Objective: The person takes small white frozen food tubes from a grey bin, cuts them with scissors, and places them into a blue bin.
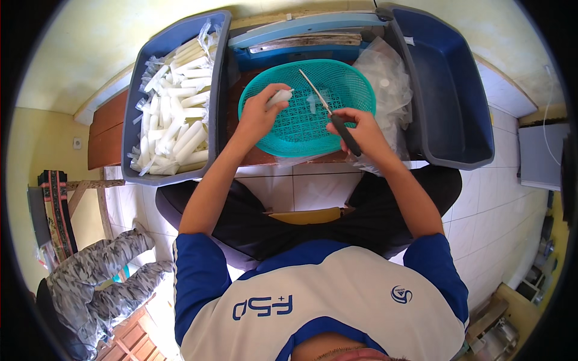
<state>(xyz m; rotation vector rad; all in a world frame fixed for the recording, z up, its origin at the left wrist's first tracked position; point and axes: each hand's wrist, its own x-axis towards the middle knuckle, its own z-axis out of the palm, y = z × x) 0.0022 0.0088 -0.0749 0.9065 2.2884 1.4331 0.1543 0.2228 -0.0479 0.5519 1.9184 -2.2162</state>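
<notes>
My left hand is closed round a short white piece in clear wrap, above the left side of a turquoise mesh basket. My right hand grips a knife by its black handle, its long blade angled up and left over the basket. A small translucent scrap lies inside the basket. To the left, a dark blue bin holds several white sticks in clear plastic wrapping.
Crumpled clear plastic bags lie right of the basket, beside another dark blue bin. A grey-blue rail runs along the back. Someone in camouflage trousers is at the lower left. A grey appliance stands far right.
</notes>
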